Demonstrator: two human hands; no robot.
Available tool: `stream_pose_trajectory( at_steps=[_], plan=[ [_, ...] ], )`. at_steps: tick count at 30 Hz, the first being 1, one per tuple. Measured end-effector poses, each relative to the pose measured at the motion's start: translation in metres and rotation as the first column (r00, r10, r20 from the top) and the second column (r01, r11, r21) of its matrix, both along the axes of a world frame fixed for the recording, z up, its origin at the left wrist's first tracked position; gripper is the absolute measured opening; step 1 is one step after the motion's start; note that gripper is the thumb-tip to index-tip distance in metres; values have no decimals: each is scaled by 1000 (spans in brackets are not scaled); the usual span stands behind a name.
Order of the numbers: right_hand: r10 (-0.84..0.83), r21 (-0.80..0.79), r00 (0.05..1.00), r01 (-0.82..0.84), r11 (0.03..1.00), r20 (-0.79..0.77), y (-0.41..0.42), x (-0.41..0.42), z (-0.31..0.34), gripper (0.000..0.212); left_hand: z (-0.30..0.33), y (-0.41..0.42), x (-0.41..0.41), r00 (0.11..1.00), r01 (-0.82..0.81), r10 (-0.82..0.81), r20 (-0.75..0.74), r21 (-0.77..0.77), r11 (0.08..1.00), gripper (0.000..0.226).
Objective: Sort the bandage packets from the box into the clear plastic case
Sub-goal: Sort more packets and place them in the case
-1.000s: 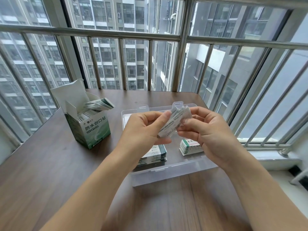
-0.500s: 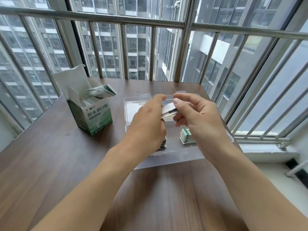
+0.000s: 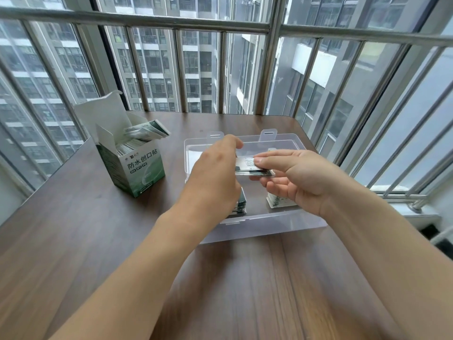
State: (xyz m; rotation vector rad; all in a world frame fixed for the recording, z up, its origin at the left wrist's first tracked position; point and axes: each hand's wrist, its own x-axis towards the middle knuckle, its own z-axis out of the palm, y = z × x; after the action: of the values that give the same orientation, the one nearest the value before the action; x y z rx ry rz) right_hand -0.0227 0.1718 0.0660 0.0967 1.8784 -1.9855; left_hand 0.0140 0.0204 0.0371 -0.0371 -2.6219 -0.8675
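So we've gone from fanning the bandage packets (image 3: pixel 252 166) upright to squaring them flat, both hands, left hand (image 3: pixel 215 177) and right hand (image 3: pixel 297 179), pinching the little bundle just above the clear plastic case (image 3: pixel 264 227), looks about ready to drop in beside the stacks (image 3: pixel 279 202) already inside, box (image 3: pixel 137 168) off left.

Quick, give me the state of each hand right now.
Left hand: pinches one end of the small stack of bandage packets above the clear plastic case.
Right hand: thumb and fingers grip the other end of the same stack.
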Motion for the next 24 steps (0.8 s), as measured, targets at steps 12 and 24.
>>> stream_pose_trajectory(
  at_steps=[12, 24],
  plan=[
    [79, 68, 985, -69, 995, -154, -8, 6, -2, 22, 2, -3, 3, 990, -76, 62, -128, -107, 991, 30],
    [111, 35, 983, -118, 992, 145, -3, 5, 9, 9, 5, -19, 2, 1000, -4, 4, -1, -199, 980, 64]
  ],
)
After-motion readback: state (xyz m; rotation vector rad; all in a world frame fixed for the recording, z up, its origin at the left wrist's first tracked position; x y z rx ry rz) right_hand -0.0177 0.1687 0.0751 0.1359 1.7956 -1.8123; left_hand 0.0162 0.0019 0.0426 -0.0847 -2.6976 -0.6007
